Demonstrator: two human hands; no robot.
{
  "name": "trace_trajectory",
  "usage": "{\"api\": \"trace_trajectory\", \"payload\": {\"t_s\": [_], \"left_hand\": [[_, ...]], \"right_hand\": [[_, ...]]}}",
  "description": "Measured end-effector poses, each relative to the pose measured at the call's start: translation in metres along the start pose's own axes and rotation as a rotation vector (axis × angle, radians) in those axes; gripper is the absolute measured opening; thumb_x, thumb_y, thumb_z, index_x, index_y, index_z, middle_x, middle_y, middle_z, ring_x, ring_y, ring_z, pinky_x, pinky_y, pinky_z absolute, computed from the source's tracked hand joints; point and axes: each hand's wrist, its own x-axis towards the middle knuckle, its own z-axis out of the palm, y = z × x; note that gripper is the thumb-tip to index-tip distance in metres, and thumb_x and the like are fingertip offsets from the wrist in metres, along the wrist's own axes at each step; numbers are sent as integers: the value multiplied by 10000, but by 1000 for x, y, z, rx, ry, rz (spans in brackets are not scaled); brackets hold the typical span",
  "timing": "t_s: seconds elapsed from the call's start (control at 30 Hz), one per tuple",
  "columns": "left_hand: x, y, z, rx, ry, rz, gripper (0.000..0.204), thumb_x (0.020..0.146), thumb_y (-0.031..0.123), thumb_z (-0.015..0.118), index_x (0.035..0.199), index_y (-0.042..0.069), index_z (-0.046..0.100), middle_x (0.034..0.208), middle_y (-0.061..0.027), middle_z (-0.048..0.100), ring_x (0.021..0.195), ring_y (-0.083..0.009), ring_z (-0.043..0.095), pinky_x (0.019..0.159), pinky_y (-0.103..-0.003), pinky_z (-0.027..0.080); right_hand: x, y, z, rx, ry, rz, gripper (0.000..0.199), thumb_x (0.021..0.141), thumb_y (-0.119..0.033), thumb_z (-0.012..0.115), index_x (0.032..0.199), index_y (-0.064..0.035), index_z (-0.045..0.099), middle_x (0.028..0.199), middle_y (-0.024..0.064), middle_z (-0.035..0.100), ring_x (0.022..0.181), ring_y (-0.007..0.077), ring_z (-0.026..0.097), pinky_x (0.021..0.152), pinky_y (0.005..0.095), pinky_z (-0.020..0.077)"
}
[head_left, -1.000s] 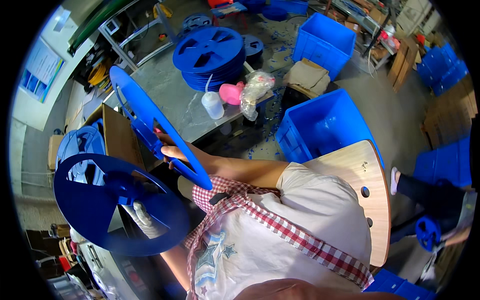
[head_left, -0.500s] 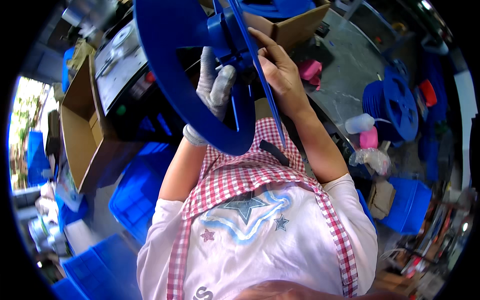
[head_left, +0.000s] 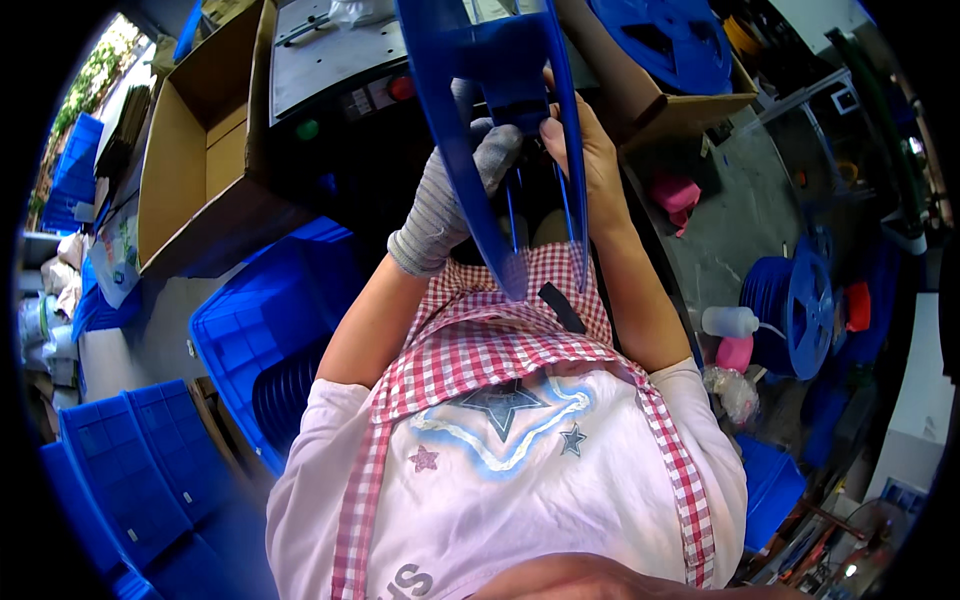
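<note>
A large blue plastic reel [head_left: 480,110] stands edge-on in front of my chest, its two flanges running down to my red-checked apron. My left hand [head_left: 470,165], in a grey knit glove, grips between the flanges near the hub. My bare right hand [head_left: 580,150] holds the right flange, thumb pressed on its rim. The reel's upper part runs out of view at the top. Behind it sits a grey machine [head_left: 330,60] with a red button [head_left: 401,88] and a green button [head_left: 307,129].
An open cardboard box [head_left: 200,150] stands at my left, blue crates [head_left: 260,330] below it. At right, another box holds a blue reel [head_left: 670,40]; a grey table [head_left: 730,220] carries a blue reel [head_left: 795,315], a white squeeze bottle [head_left: 730,321] and pink items [head_left: 678,195].
My view has swung from the table and floor crates round to the machine. The reel has turned from flat-on to edge-on and come closer to my chest, both hands still on it.
</note>
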Motion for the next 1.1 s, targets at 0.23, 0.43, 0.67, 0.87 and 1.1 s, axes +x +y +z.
{"api": "trace_trajectory", "payload": {"t_s": [0.23,0.43,0.67,0.87,1.1], "left_hand": [[-34,12,-9,-139,130,29,80,945,145,547,1009,122,590,790,75,534,661,-20,466,562,-173,409],[-68,4,-9,-75,12,279,241,944,132,545,1184,107,542,947,29,544,812,-63,492,692,-201,450],[-80,-1,-39,-76,79,210,346,941,171,566,1261,81,470,1076,-14,532,929,-114,510,780,-247,468],[-64,9,-111,-109,118,120,451,938,204,585,1327,59,409,1187,-52,522,1028,-157,524,856,-287,483],[18,30,-198,-370,185,135,655,896,223,656,1428,52,313,1320,-95,505,1150,-199,536,954,-331,487]], "right_hand": [[6,-32,20,-67,-172,-113,531,862,-258,596,1360,-95,508,1097,99,541,965,184,509,899,292,403],[10,-60,32,-356,-495,-266,587,877,-301,594,1387,-46,452,1283,170,537,1194,260,509,1013,344,366],[39,-79,64,-356,-787,-305,694,781,-421,624,1386,-115,475,1257,211,580,1195,347,542,1018,406,387],[92,-76,62,-628,-878,-324,642,782,-447,589,1384,-253,477,920,162,622,890,326,614,806,368,466],[182,-26,70,-725,-777,-343,641,811,-549,542,1411,-372,404,1107,234,620,992,367,629,910,409,468]]}}
